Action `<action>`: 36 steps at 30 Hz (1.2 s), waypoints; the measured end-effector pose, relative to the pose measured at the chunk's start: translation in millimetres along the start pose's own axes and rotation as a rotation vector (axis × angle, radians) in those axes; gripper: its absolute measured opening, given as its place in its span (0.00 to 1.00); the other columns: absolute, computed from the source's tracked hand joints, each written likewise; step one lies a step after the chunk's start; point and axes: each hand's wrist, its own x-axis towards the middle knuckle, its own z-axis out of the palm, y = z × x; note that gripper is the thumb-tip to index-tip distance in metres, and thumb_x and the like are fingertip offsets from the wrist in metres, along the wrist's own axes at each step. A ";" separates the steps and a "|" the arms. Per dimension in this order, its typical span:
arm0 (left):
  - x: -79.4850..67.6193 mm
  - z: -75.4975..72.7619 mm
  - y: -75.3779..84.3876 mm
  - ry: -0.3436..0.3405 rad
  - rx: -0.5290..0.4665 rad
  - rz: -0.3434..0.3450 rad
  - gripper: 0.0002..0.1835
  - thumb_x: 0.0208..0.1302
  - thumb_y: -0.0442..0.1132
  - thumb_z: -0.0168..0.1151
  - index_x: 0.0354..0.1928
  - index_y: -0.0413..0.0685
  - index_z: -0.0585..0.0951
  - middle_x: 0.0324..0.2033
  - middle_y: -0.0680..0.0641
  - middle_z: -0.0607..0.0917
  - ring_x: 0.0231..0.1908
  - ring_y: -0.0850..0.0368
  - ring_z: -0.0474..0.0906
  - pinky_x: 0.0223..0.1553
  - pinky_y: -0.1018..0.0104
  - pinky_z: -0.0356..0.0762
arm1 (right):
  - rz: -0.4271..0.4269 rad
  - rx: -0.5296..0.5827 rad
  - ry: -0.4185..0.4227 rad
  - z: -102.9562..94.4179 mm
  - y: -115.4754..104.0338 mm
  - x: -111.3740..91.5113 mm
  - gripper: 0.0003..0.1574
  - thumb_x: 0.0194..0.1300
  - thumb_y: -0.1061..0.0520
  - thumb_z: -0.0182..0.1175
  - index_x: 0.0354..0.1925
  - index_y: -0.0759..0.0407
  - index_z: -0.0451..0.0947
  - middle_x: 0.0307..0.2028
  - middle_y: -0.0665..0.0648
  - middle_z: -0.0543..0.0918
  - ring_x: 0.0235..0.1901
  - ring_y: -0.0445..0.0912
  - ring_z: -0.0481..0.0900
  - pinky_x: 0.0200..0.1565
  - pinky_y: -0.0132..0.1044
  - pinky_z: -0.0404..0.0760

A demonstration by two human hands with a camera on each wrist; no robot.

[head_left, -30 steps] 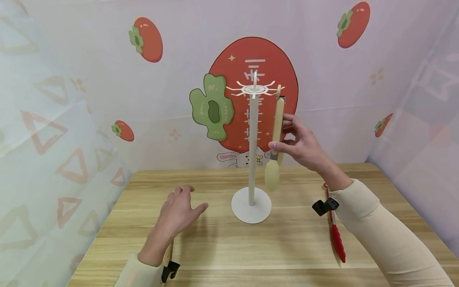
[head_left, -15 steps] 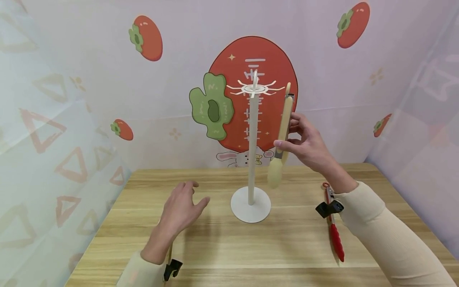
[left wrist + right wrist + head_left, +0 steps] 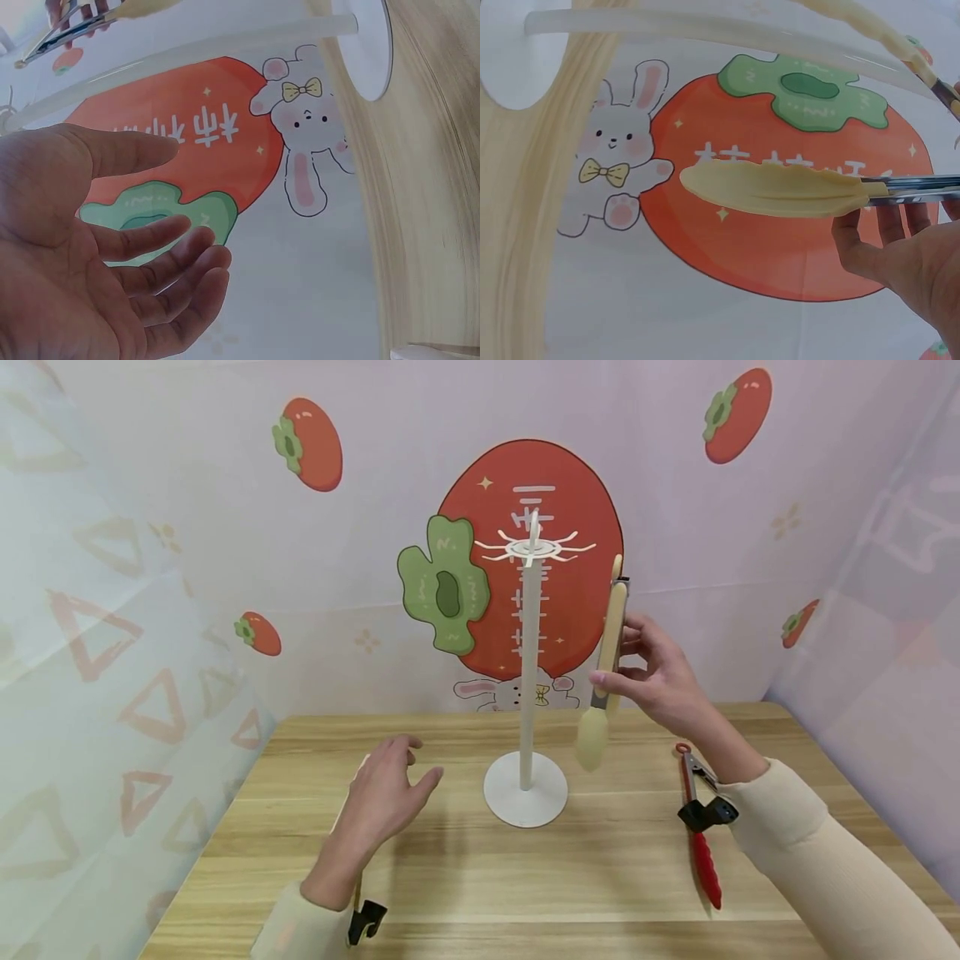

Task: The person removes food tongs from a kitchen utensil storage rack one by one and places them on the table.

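In the head view my right hand [image 3: 660, 672] grips cream-coloured tongs [image 3: 612, 631], whose tips point down. The tongs hang to the right of a white stand [image 3: 529, 677] with a ring of hooks at its top, apart from the hooks. In the right wrist view one cream tong tip [image 3: 772, 187] extends past the fingers. My left hand [image 3: 380, 797] hovers over the table left of the stand, fingers loosely bent and thumb apart. Nothing lies in its palm in the left wrist view. A thin light item, partly hidden, lies beneath the left forearm; its kind is unclear.
Red-handled tongs [image 3: 705, 868] lie on the wooden table [image 3: 600, 877] at the right, partly behind the right wrist's black camera mount [image 3: 707, 814]. The stand's round white base [image 3: 525, 789] sits mid-table. A printed cloth backdrop [image 3: 375, 485] rises behind.
My right hand has moved the cream tongs right and slightly down, away from the stand's hooks. My left hand has shifted slightly to the right.
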 end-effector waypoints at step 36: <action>8.8 6.4 2.8 0.037 0.023 0.030 0.25 0.63 0.48 0.69 0.56 0.41 0.80 0.43 0.43 0.84 0.46 0.44 0.81 0.47 0.45 0.77 | 0.068 -0.373 0.121 -3.4 20.3 -60.0 0.49 0.54 0.63 0.77 0.70 0.62 0.66 0.51 0.61 0.75 0.47 0.50 0.74 0.44 0.25 0.77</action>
